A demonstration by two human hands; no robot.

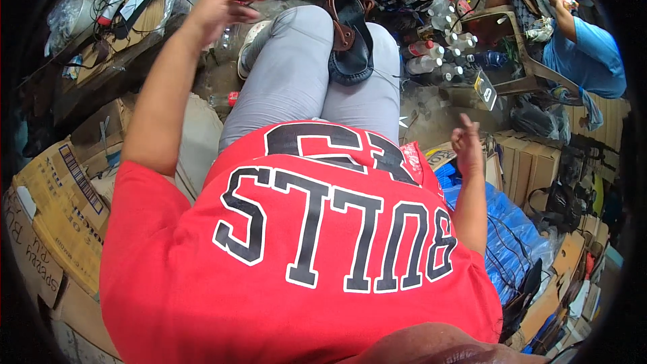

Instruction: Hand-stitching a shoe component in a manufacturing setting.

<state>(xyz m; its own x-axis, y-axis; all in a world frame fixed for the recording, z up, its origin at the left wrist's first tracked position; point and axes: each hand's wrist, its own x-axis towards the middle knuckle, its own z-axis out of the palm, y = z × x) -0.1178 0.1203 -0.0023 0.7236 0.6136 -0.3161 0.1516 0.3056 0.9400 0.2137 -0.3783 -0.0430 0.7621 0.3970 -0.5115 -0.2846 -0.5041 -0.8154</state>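
A brown and black leather shoe (352,44) lies across my grey-trousered knees, its dark inside facing up. Neither hand touches it. My left hand (228,12) is raised to the left of the knees, above a shoe on my foot, with fingers apart and nothing in them. Off to the right of my lap, my right hand (468,145) is lifted beside the hem of my red shirt. Its fingers are loosely bent and apart, and I see nothing held there.
Several plastic bottles (441,50) stand right of my knees, near a wooden frame (515,61). Another person in a blue shirt (586,61) sits at the far right. Cardboard boxes (64,209) are at left, a wooden bench (114,47) beyond, and blue plastic sheeting (505,229) at right.
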